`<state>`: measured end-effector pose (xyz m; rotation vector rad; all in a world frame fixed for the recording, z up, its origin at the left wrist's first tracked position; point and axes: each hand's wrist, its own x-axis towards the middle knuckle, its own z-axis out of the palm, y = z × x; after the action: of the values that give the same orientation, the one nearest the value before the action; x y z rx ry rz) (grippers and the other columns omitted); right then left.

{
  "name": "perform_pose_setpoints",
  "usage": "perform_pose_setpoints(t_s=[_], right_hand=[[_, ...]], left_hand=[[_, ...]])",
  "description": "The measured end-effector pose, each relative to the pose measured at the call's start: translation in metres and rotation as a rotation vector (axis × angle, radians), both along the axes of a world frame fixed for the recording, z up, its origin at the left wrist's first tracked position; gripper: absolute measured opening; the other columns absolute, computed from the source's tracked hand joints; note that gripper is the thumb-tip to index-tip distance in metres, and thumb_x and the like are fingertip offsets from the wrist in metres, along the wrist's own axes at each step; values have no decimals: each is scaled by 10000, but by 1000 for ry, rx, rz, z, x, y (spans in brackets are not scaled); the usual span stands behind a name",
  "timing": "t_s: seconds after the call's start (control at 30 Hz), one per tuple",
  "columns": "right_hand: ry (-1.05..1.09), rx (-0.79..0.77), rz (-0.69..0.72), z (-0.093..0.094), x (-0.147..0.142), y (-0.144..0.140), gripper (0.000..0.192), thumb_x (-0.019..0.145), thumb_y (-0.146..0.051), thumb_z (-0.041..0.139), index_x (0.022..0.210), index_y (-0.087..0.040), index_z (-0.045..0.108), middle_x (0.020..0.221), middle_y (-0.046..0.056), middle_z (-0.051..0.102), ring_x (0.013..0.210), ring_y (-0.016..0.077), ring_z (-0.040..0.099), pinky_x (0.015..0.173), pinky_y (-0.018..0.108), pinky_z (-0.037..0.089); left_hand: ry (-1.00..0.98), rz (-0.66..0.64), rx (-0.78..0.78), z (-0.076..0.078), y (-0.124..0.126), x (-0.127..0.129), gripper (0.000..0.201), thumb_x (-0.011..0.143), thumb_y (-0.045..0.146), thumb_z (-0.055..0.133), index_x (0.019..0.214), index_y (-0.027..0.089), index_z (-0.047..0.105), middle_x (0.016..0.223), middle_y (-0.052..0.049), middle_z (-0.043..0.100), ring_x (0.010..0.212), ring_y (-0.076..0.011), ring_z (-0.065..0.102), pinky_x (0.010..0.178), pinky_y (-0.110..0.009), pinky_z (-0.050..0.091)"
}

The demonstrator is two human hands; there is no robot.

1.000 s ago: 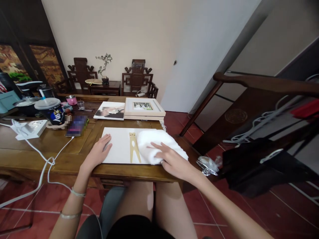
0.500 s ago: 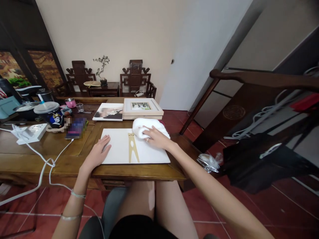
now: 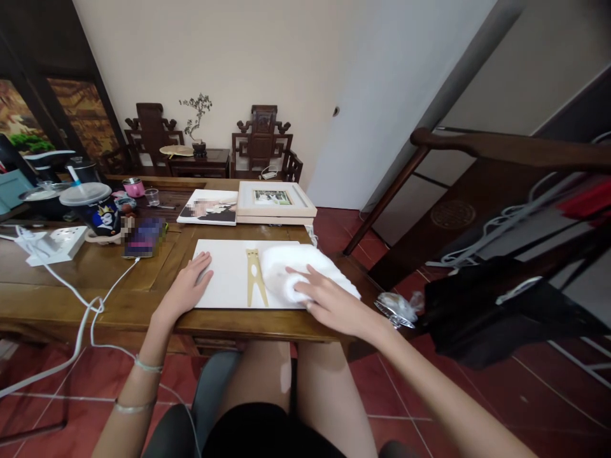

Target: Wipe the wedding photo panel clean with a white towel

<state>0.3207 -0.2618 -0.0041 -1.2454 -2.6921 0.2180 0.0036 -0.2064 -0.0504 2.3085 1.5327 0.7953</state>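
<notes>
1. Here our right hand lies flat, fingers spread, pressing on the white cloth, which lies on the right part of the white board.
2. Our left hand rests open on the board's left edge.
3. A gold stand lies on the board, just left of the cloth.

No legible txt, labels, brands or nos. anywhere. Cup, left of frame: printed cartoon figure only, no words. Phone screen beside it blurred, unreadable.
</notes>
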Motion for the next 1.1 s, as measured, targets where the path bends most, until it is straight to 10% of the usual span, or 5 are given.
perform_pose_setpoints(t_s=[0.23, 0.47, 0.73, 1.1], right_hand=[[-3, -171, 21, 28, 7, -41, 297, 753, -63, 374, 913, -200, 583, 1290, 97, 550, 1234, 271, 465, 1003, 424, 364], [95, -126, -3, 6, 4, 42, 155, 790, -163, 402, 822, -192, 551, 752, 53, 583, 895, 259, 558, 853, 383, 413], [267, -120, -42, -3, -8, 117, 131, 732, -135, 372, 738, -200, 486, 714, 14, 548, 745, 201, 527, 735, 300, 404], [32, -155, -12, 21, 3, -12, 234, 769, -86, 375, 855, -201, 560, 867, 68, 625, 947, 245, 561, 937, 386, 372]], left_hand=[[3, -4, 8, -2, 1, -1, 519, 906, 406, 349, 1293, 96, 504, 1409, -141, 437, 1350, -230, 338, 1126, -422, 232], [5, -6, 8, -3, 2, -3, 517, 905, 406, 350, 1293, 100, 503, 1407, -137, 441, 1347, -234, 342, 1123, -436, 237], [-10, -6, 8, -1, 1, -2, 504, 904, 403, 361, 1292, 114, 504, 1410, -127, 438, 1345, -224, 346, 1123, -429, 244], [3, 6, -3, 1, 0, 0, 543, 895, 398, 353, 1294, 61, 501, 1404, -155, 440, 1350, -225, 338, 1128, -406, 227]])
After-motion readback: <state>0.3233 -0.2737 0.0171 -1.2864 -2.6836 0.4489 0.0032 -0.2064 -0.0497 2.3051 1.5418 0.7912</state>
